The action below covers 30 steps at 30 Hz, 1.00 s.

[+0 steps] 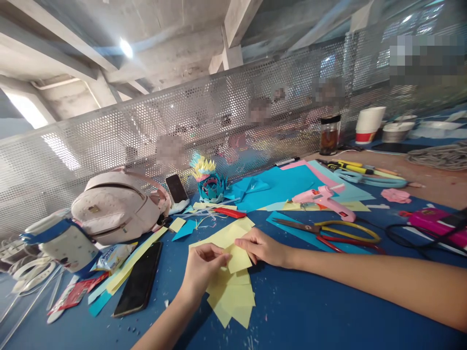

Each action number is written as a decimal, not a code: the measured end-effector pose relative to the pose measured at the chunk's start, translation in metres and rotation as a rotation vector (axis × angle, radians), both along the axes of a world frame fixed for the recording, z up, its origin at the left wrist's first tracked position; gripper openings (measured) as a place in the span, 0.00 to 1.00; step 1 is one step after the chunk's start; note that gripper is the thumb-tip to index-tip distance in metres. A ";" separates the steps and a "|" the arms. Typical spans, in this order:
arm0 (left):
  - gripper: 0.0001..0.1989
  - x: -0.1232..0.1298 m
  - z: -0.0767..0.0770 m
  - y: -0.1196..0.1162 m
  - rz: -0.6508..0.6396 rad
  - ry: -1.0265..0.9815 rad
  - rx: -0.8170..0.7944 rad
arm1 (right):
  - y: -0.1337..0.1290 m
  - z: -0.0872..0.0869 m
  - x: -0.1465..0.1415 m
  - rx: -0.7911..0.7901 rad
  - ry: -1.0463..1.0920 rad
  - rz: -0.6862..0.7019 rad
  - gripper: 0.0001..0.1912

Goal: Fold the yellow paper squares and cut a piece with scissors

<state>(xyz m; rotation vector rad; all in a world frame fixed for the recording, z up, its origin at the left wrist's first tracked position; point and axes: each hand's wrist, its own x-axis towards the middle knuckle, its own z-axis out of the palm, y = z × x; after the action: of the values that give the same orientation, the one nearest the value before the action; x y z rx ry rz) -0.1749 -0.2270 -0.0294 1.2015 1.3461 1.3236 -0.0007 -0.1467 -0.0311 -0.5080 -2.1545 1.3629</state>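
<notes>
Between my two hands is a small piece of yellow paper (241, 258), pinched at its upper left by my left hand (204, 267) and along its top right by my right hand (260, 245). Fingers of both hands are closed on it. Beneath lie several more yellow sheets (231, 296), overlapping on the blue tabletop, with a larger yellow sheet (229, 232) behind the hands. To the right of my right hand rest scissors (328, 231) with yellow and red handles. A pink glue gun (324, 198) lies farther back.
Left of my arm are a black phone (140, 277), a pale pink backpack (111, 206) and a wrapped packet (115, 256). A blue and yellow paper craft (209, 180) stands behind, near a red cutter (229, 212) and blue sheets (284, 182). A magenta object (438, 223) with black cable sits right.
</notes>
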 end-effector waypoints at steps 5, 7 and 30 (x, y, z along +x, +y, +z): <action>0.10 0.000 -0.002 0.000 -0.015 0.029 -0.009 | -0.002 0.003 0.001 -0.024 -0.006 0.003 0.33; 0.11 0.000 -0.001 0.000 -0.022 0.052 -0.012 | -0.002 0.004 0.002 -0.013 -0.013 0.000 0.34; 0.14 -0.007 0.002 0.003 -0.050 -0.147 0.012 | -0.001 0.011 0.000 0.178 0.115 -0.040 0.11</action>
<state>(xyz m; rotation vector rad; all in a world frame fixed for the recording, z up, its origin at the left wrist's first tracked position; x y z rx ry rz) -0.1815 -0.2243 -0.0270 1.1160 1.1975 1.3592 -0.0007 -0.1478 -0.0203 -0.3917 -2.1347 1.1370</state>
